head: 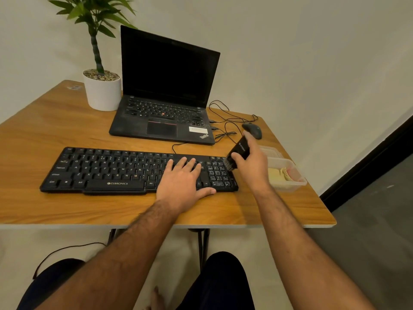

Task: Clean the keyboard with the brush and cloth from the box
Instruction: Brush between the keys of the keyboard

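Note:
A black Zebronics keyboard (111, 171) lies across the wooden table (55, 130). My left hand (183, 182) rests flat on its right-hand keys, fingers straight and spread. My right hand (254, 164) grips a black brush (239, 151) by its handle, with the bristles touching the top of the number pad. A clear plastic box (288, 175) stands at the table's right edge, just right of the keyboard. A pale yellow cloth (277, 174) lies folded inside it.
An open black laptop (165, 97) sits behind the keyboard, with a potted plant (102, 90) to its left. A black mouse (253, 130) and tangled cables (223, 121) lie at the back right. The table's right edge is close to the box.

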